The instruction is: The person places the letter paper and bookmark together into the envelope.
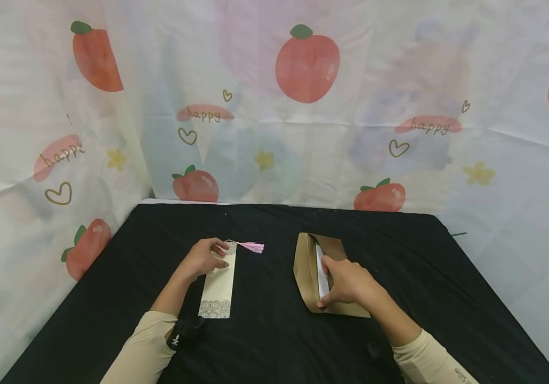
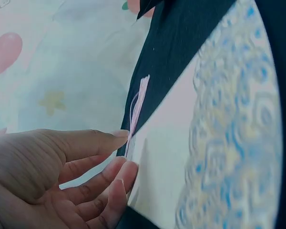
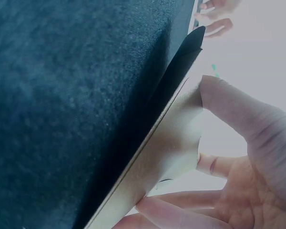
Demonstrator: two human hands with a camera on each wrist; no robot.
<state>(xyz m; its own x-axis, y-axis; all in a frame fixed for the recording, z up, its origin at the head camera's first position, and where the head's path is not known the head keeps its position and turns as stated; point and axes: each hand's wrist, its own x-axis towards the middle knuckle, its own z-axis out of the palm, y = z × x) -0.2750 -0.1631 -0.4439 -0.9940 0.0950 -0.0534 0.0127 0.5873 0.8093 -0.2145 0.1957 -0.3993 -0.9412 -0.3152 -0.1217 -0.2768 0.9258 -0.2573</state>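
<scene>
A cream bookmark (image 1: 220,285) with lace-patterned ends lies on the black cloth at centre left. From its far end extends a pink tassel (image 1: 252,247), also visible in the left wrist view. My left hand (image 1: 206,257) has its bent fingers and thumb at that far end, apparently pinching it. To the right is a brown paper envelope (image 1: 306,272) with its flap turned to the left and a white paper (image 1: 321,274) showing in its opening. Across this opening, my right hand (image 1: 349,280) grips the envelope with thumb and fingers; its hold on the white paper is unclear.
Black cloth (image 1: 274,341) covers the table, and a strip of it separates the bookmark from the envelope. Fruit-printed curtains (image 1: 255,149) stand behind and beside the table. A dark band (image 1: 185,330) is on my left wrist.
</scene>
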